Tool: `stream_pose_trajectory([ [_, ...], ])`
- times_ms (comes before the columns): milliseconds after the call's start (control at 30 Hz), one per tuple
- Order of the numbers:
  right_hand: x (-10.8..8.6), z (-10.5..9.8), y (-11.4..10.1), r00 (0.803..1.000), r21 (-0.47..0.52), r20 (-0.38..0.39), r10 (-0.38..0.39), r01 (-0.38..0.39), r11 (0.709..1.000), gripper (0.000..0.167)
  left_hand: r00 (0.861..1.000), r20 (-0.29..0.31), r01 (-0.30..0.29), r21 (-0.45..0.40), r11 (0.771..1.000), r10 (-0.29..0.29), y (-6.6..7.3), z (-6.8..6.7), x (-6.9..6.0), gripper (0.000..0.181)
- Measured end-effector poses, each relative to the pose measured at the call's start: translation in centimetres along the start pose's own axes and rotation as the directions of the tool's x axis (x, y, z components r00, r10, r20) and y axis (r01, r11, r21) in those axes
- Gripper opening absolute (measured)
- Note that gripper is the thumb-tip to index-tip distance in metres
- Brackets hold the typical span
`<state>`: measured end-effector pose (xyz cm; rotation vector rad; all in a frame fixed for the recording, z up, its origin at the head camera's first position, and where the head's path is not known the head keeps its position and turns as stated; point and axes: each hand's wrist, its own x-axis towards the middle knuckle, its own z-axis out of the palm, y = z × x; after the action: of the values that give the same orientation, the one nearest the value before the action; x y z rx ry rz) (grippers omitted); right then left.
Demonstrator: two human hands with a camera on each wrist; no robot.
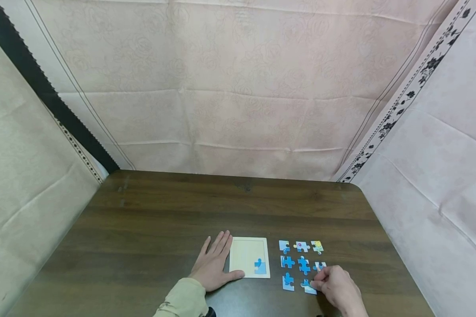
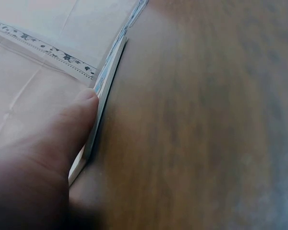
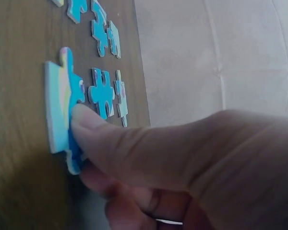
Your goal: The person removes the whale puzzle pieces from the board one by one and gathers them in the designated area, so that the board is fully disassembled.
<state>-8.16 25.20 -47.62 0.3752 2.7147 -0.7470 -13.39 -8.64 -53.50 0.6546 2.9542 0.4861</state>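
My left hand (image 1: 216,266) lies with straight fingers along the left side of a pale puzzle tray (image 1: 242,238). Its thumb touches the tray's near edge, also seen in the left wrist view. One blue puzzle piece (image 1: 260,267) sits in the tray's near right corner. To the right of the tray, my right hand (image 1: 338,288) pinches the near middle piece (image 3: 58,108) of a group between thumb and fingers. This piece is blue with a pale straight edge; the thumb covers part of it.
Several loose puzzle pieces lie in rows right of the tray, among them a blue one (image 1: 303,265) and a yellow one (image 1: 317,246). They rest on a dark wooden table (image 1: 162,211). Pale cloth (image 1: 238,88) hangs behind the table and at both sides.
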Motion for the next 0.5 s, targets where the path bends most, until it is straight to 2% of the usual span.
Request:
stream_pose_trajectory([
  [267, 0.04, 0.04, 0.06, 1.0, 0.018, -0.015, -0.014, 0.014, 1.0, 0.014, 1.0, 0.001, 0.002, -0.005, 1.0, -0.002, 0.06, -0.06, 0.04, 0.108],
  [500, 0.07, 0.09, 0.17, 1.0, 0.025, -0.019, -0.01, 0.01, 1.0, 0.014, 1.0, -0.021, -0.012, -0.039, 0.999, 0.011, -0.08, 0.23, 0.11, 0.109],
])
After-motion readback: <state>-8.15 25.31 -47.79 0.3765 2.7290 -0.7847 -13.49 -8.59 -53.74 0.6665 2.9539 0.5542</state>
